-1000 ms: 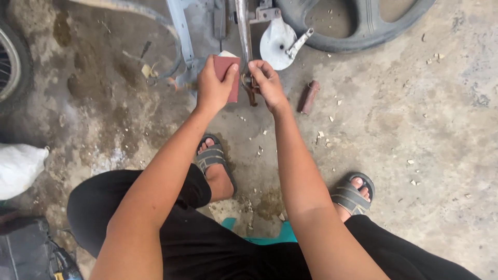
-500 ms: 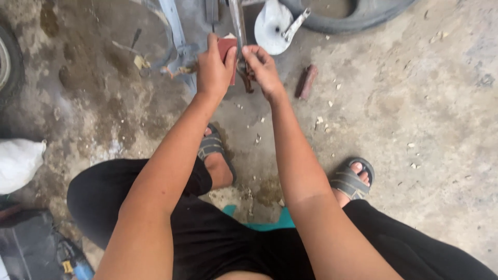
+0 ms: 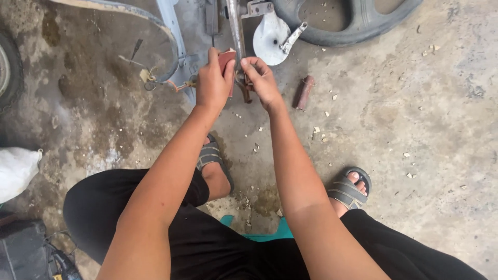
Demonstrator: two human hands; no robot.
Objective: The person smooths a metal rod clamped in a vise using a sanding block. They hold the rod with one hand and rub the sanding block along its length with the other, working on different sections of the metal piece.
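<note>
I find no label, sign or screen anywhere in my view. The nearest thing to a package is a white bag (image 3: 18,171) at the left edge — soft, bulging, plain, cut off by the frame and lying on the stained concrete floor (image 3: 415,129). Below it sits a dark, boxy bag or case (image 3: 23,249) — too shadowed for me to tell more.
</note>
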